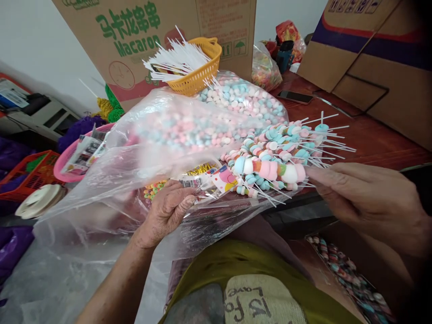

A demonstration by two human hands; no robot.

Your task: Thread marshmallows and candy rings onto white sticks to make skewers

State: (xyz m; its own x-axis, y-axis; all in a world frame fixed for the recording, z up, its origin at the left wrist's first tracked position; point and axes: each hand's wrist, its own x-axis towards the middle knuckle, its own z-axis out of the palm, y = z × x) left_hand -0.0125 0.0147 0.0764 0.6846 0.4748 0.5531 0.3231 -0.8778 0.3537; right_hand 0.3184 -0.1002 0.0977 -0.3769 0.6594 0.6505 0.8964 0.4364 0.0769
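Note:
My right hand (374, 202) pinches the end of a marshmallow skewer (266, 169), which lies level, its blue, white, pink, brown and green pieces pointing left. Between the thumb and fingers of my left hand (170, 204) is a clear plastic wrapper (224, 180) with a pink and yellow print. The skewer's far tip is beside the wrapper's right end; whether it is inside I cannot tell. Just behind lies a pile of skewers (286, 139) with white sticks pointing right. A big clear bag (202, 123) of pastel candies spreads behind my left hand. Gold twist ties (202, 168) show near the wrapper.
A yellow basket (214, 63) of white sticks (182, 58) rests on the candy bag, before a cardboard box (135, 27). A pink basin (62, 168) is left; a phone (295, 96) and another carton (357, 58) are right. Wrapped skewers (354, 279) fill a box at lower right.

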